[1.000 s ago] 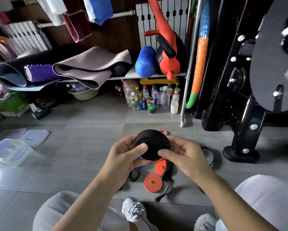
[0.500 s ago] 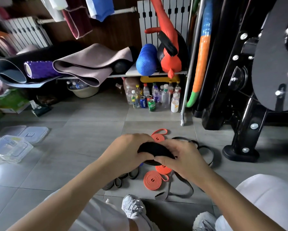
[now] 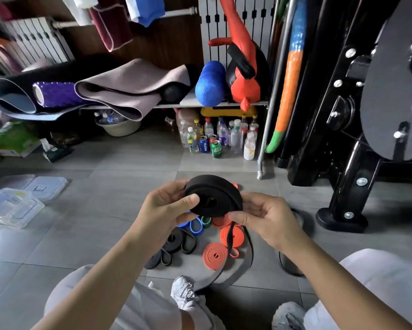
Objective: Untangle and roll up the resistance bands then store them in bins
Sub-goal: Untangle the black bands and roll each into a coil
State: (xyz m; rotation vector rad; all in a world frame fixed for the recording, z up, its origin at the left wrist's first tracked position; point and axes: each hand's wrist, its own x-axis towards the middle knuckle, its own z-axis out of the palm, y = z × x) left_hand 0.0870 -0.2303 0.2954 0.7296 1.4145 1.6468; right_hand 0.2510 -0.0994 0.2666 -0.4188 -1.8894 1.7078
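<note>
Head view: both hands hold a partly wound black band roll (image 3: 214, 194) in the air above the grey tile floor. The left hand (image 3: 166, 208) grips the coil, thumb flat on its face and fingers curled behind. The right hand (image 3: 269, 217) pinches the coil's lower right edge, where the unwound tail (image 3: 228, 246) drops to the floor near a white shoe (image 3: 185, 294).

The coil and hands hide part of the pile below. Showing under them are 2 orange rolled bands (image 3: 215, 256), a blue band (image 3: 195, 228), a small green band (image 3: 206, 221) and loose dark bands (image 3: 176, 241).

A clear plastic bin (image 3: 12, 208) sits well apart on the left, with lids (image 3: 43, 186) just behind it. Bottles and cans (image 3: 219, 136) stand under a shelf carrying mats and a blue foam roller (image 3: 211, 83). A black machine frame (image 3: 343, 186) stands on the right.
</note>
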